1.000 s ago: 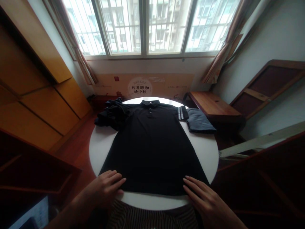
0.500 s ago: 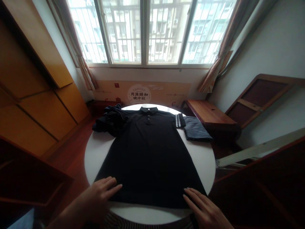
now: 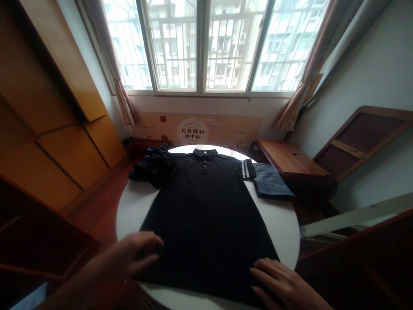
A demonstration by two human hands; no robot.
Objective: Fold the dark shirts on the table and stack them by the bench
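Observation:
A black polo shirt (image 3: pixel 206 215) lies spread front side up on a round white table (image 3: pixel 129 211), collar at the far end and hem towards me. White stripes mark its right-side cuff. Over the shirt's lower left edge is my left hand (image 3: pixel 142 252), blurred, its fingers curled and the thumb apart from them; whether it touches the cloth is unclear. My right hand (image 3: pixel 274 277) rests at the lower right corner of the shirt with bent fingers and the thumb held apart. No cloth shows gripped in either hand.
A crumpled dark garment pile (image 3: pixel 153 165) sits at the table's far left. Folded blue-grey cloth (image 3: pixel 272 181) lies at the far right. Beyond stand a wooden bench (image 3: pixel 293 159) and a window (image 3: pixel 200 47); yellow cabinets (image 3: pixel 64 142) line the left.
My left hand has lifted slightly and its fingers have curled. The right hand stays by the hem corner, its fingers more bent. The camera view has shifted a little.

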